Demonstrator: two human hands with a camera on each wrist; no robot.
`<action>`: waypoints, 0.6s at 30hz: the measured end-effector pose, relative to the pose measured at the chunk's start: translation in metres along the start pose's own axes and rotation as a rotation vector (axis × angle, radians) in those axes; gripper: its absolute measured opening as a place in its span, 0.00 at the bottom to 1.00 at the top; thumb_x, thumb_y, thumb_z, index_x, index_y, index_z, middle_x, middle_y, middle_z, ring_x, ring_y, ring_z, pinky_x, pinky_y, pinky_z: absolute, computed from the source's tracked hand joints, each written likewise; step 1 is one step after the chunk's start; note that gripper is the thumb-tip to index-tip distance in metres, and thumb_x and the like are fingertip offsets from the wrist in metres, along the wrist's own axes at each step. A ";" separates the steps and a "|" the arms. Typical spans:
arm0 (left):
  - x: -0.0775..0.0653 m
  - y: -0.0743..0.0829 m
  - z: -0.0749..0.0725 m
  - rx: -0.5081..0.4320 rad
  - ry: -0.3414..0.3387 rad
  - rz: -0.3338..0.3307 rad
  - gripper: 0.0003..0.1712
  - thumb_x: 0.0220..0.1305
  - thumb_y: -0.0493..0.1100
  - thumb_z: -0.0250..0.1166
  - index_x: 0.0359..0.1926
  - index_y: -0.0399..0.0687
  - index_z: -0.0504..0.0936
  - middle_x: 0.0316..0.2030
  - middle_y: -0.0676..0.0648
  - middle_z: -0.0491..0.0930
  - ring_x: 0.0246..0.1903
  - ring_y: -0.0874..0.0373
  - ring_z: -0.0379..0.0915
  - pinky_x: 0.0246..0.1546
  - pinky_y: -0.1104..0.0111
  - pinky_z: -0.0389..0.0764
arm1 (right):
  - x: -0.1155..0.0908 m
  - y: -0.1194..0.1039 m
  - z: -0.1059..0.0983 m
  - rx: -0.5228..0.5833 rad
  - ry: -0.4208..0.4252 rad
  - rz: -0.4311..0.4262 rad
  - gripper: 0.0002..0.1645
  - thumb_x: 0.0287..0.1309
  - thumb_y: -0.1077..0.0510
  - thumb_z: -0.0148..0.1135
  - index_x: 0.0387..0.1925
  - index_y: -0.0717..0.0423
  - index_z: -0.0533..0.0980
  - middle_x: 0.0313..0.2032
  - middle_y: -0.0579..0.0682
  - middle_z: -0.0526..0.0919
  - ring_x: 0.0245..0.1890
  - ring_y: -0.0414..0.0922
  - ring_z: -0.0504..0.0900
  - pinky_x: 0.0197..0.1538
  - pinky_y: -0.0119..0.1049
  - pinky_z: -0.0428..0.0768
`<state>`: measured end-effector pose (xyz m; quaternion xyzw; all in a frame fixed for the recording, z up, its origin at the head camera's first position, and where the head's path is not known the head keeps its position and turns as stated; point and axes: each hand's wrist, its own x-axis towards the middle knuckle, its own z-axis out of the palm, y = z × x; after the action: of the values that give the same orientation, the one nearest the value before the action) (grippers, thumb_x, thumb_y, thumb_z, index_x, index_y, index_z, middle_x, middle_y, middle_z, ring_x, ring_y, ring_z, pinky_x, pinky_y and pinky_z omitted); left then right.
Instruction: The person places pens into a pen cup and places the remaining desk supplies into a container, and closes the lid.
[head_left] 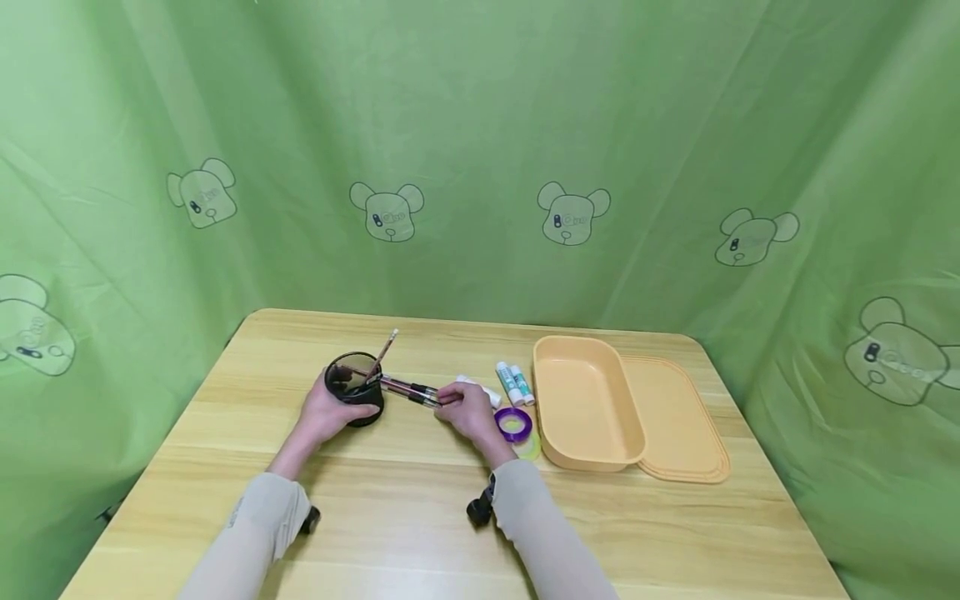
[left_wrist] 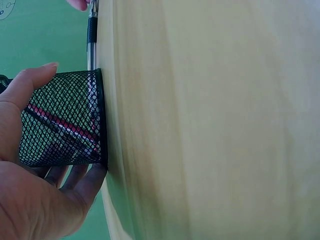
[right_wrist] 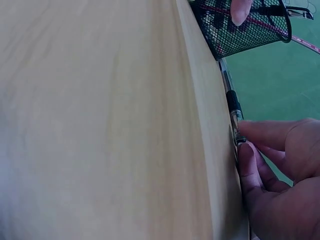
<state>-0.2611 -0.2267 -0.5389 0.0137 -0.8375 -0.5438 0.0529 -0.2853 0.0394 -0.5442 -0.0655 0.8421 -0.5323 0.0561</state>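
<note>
My left hand point(head_left: 322, 414) is wrapped round a black mesh pen cup point(left_wrist: 62, 95), thumb on one side and fingers on the other. A pencil point(head_left: 387, 343) leans out over the cup's rim, and a clipped pen point(right_wrist: 300, 12) also shows at its mouth. Through the mesh a slanted pink pencil point(left_wrist: 62, 122) is visible. Between the cup and my right hand point(head_left: 467, 408), several pens point(head_left: 408, 389) lie side by side close over the tabletop. The right thumb and index finger pinch the end of a clear pen with a black grip point(right_wrist: 233, 101).
Right of my right hand are glue sticks point(head_left: 509, 383), a white tube point(head_left: 487, 393), a purple tape roll point(head_left: 503, 436) and a yellow-green one point(head_left: 532, 450). Farther right stands an orange box point(head_left: 588, 400), its lid point(head_left: 678, 421) beside it. A green curtain point(head_left: 480, 283) surrounds the wooden table point(head_left: 390, 517).
</note>
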 end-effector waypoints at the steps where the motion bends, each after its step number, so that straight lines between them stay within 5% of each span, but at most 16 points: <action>1: 0.000 0.000 0.000 0.001 -0.002 0.002 0.54 0.31 0.45 0.84 0.62 0.40 0.66 0.57 0.36 0.72 0.58 0.40 0.68 0.64 0.51 0.64 | 0.000 -0.001 0.000 -0.013 0.005 -0.002 0.17 0.43 0.69 0.73 0.39 0.60 0.82 0.35 0.55 0.85 0.30 0.41 0.83 0.38 0.32 0.83; 18: 0.001 -0.003 0.000 -0.007 0.002 -0.001 0.54 0.30 0.44 0.84 0.62 0.41 0.67 0.57 0.37 0.73 0.58 0.41 0.68 0.64 0.52 0.65 | 0.005 0.006 0.004 -0.083 0.061 -0.069 0.13 0.41 0.69 0.74 0.33 0.60 0.83 0.30 0.54 0.86 0.25 0.39 0.82 0.33 0.30 0.82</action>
<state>-0.2625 -0.2284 -0.5417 0.0147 -0.8354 -0.5469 0.0536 -0.2895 0.0377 -0.5512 -0.0804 0.8621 -0.5003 0.0092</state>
